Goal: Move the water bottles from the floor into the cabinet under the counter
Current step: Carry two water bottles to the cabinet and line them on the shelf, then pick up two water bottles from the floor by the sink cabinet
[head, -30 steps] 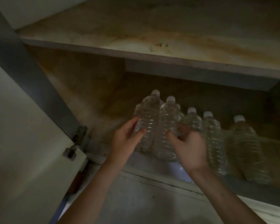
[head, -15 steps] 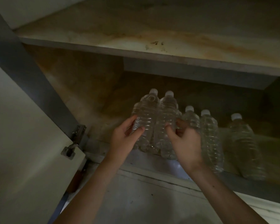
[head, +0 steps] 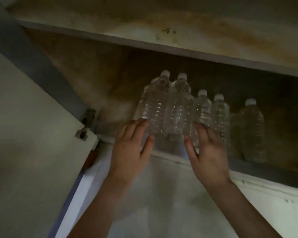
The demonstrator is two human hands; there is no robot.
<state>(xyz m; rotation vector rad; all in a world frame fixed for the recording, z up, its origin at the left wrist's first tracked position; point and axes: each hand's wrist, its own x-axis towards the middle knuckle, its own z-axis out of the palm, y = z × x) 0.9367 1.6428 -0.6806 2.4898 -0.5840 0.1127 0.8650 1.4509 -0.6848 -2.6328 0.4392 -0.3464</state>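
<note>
Several clear water bottles with white caps stand in a row on the dark cabinet floor (head: 282, 148). The two leftmost bottles (head: 153, 103) (head: 176, 107) stand close together near the front edge. My left hand (head: 131, 150) is just below the leftmost bottle, fingers spread, fingertips touching its lower side. My right hand (head: 208, 152) is spread the same way at the base of the second bottle, with its fingertips in front of a third bottle (head: 202, 107). Neither hand wraps a bottle. Two more bottles (head: 220, 114) (head: 252, 127) stand to the right.
The cabinet door (head: 24, 152) hangs open at the left on a metal hinge (head: 87, 121). A stained shelf (head: 162, 31) runs above the bottles. The cabinet's front lip (head: 265, 170) lies in front of the bottles, with pale floor (head: 162, 194) below it.
My hands held the two leftmost bottles above the cabinet's front edge. The bottles now stand further in, and both hands have opened and slid down to the bases.
</note>
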